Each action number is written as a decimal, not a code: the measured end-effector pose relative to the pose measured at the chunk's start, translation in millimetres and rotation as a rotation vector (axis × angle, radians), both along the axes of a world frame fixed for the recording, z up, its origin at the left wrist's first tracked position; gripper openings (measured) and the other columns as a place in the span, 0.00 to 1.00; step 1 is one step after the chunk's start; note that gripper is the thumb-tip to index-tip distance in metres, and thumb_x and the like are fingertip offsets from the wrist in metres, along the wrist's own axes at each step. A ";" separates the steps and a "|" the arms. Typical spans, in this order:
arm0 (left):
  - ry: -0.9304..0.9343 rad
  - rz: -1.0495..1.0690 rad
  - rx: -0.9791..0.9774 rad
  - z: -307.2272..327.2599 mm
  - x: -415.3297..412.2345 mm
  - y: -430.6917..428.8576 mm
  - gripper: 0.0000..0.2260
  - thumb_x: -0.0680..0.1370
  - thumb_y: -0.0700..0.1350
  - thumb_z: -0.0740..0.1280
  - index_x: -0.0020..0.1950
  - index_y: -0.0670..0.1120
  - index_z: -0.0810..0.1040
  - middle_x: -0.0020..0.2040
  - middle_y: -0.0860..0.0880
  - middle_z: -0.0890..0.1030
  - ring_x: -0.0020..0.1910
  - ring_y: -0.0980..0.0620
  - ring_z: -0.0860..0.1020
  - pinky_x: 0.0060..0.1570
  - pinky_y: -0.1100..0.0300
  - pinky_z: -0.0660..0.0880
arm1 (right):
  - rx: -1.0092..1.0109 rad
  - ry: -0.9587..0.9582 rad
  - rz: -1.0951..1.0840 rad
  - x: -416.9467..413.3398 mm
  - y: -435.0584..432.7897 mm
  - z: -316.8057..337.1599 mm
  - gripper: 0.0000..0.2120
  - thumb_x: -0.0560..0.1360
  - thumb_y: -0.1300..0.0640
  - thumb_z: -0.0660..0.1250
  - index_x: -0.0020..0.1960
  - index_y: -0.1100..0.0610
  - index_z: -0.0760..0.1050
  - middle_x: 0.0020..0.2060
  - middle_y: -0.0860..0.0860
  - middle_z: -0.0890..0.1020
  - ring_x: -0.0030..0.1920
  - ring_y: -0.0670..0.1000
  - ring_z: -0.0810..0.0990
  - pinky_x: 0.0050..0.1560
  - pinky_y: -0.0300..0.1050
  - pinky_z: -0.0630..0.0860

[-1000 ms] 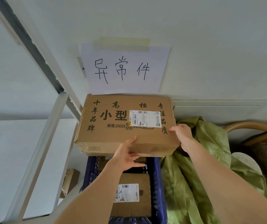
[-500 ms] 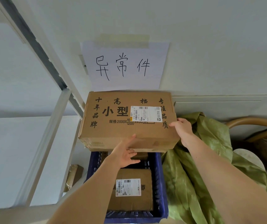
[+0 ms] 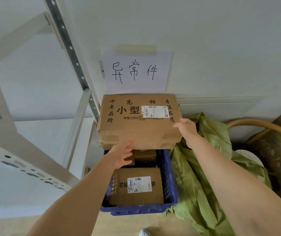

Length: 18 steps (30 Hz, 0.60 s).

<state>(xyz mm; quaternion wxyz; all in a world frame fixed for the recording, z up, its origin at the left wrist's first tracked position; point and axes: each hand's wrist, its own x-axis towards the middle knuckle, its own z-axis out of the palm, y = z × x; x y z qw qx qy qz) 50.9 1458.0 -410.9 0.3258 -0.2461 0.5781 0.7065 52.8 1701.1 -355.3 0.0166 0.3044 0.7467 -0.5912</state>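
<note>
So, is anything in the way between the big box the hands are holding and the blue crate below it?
Yes. The blue crate already holds two parcels: a small brown box at the far end, directly beneath the big box, and a labelled parcel nearer. The left hand also sits under the box's near edge.

This looks like a parcel storeroom or sorting corner. At centre, a taped cardboard box bears a barcode shipping label. Below it a blue crate holds more labelled parcels. A handwritten sign, 异常件, is taped to the wall, with slotted metal shelving at left.
</note>
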 end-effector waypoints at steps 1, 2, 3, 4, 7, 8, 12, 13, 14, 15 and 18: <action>0.017 -0.017 -0.006 3.8 7.4 -5.9 0.25 0.79 0.44 0.69 0.75 0.45 0.66 0.74 0.39 0.69 0.73 0.41 0.68 0.67 0.41 0.68 | 0.002 0.004 -0.003 8.2 -6.3 2.7 0.26 0.77 0.66 0.66 0.74 0.61 0.66 0.69 0.57 0.72 0.67 0.57 0.70 0.63 0.49 0.68; 0.033 -0.031 -0.008 8.1 14.9 -11.8 0.22 0.80 0.45 0.68 0.72 0.44 0.68 0.73 0.40 0.70 0.72 0.41 0.69 0.67 0.42 0.68 | 0.005 0.006 0.000 16.2 -13.4 5.8 0.25 0.77 0.66 0.66 0.73 0.61 0.67 0.69 0.57 0.72 0.67 0.57 0.70 0.63 0.49 0.68; 0.044 -0.048 -0.006 12.0 23.1 -18.0 0.18 0.81 0.45 0.67 0.69 0.45 0.69 0.73 0.41 0.71 0.72 0.41 0.69 0.67 0.43 0.68 | 0.008 0.013 0.004 24.4 -20.9 8.3 0.24 0.77 0.66 0.66 0.72 0.61 0.68 0.68 0.56 0.73 0.67 0.57 0.71 0.64 0.49 0.69; 0.058 -0.069 -0.011 14.9 34.1 -26.1 0.16 0.81 0.46 0.67 0.67 0.46 0.70 0.72 0.42 0.71 0.72 0.42 0.69 0.69 0.43 0.68 | 0.009 0.021 0.003 34.5 -29.7 10.6 0.24 0.76 0.66 0.66 0.72 0.60 0.69 0.68 0.56 0.73 0.66 0.56 0.71 0.65 0.49 0.69; 0.085 -0.131 -0.035 15.4 63.3 -48.4 0.20 0.81 0.47 0.66 0.72 0.46 0.69 0.73 0.42 0.71 0.72 0.41 0.68 0.71 0.43 0.67 | -0.013 0.039 -0.007 61.6 -52.9 14.8 0.26 0.76 0.66 0.67 0.73 0.58 0.69 0.69 0.56 0.73 0.68 0.56 0.71 0.70 0.53 0.69; 0.090 -0.148 -0.041 14.7 74.2 -57.6 0.19 0.82 0.47 0.66 0.72 0.47 0.70 0.73 0.42 0.70 0.73 0.41 0.69 0.71 0.44 0.67 | -0.018 0.044 -0.010 72.7 -62.4 15.3 0.26 0.76 0.66 0.67 0.73 0.59 0.68 0.69 0.56 0.73 0.68 0.56 0.71 0.70 0.52 0.69; 0.100 -0.201 -0.043 9.5 112.8 -87.9 0.18 0.83 0.46 0.65 0.72 0.48 0.70 0.73 0.43 0.71 0.72 0.42 0.70 0.70 0.44 0.68 | -0.013 0.040 -0.024 116.7 -94.6 14.3 0.28 0.76 0.67 0.68 0.74 0.60 0.67 0.69 0.57 0.72 0.69 0.57 0.71 0.70 0.50 0.69; 0.107 -0.211 -0.038 10.1 121.1 -94.8 0.17 0.83 0.46 0.65 0.72 0.48 0.71 0.73 0.43 0.72 0.71 0.42 0.71 0.69 0.44 0.69 | -0.007 0.042 -0.021 126.4 -102.2 13.5 0.28 0.76 0.67 0.67 0.74 0.60 0.67 0.70 0.57 0.71 0.69 0.57 0.70 0.71 0.51 0.68; 0.119 -0.223 -0.032 11.2 131.9 -104.8 0.16 0.83 0.47 0.65 0.71 0.49 0.71 0.72 0.43 0.72 0.70 0.42 0.71 0.68 0.45 0.70 | 0.000 0.043 -0.016 137.8 -112.0 12.4 0.28 0.76 0.67 0.67 0.74 0.61 0.67 0.71 0.57 0.70 0.70 0.57 0.69 0.71 0.52 0.68; 0.125 -0.230 -0.020 12.7 142.6 -114.7 0.15 0.82 0.47 0.66 0.69 0.49 0.72 0.72 0.43 0.73 0.69 0.43 0.72 0.66 0.45 0.71 | 0.002 0.044 -0.016 148.9 -122.2 11.5 0.28 0.75 0.67 0.68 0.74 0.61 0.67 0.71 0.58 0.70 0.70 0.57 0.69 0.71 0.52 0.67; 0.148 -0.227 0.003 15.5 176.4 -148.8 0.14 0.83 0.46 0.65 0.69 0.49 0.73 0.70 0.44 0.74 0.67 0.43 0.73 0.63 0.46 0.72 | -0.003 0.053 -0.031 177.6 -155.6 8.4 0.30 0.75 0.66 0.68 0.75 0.60 0.66 0.72 0.57 0.69 0.71 0.58 0.68 0.72 0.55 0.67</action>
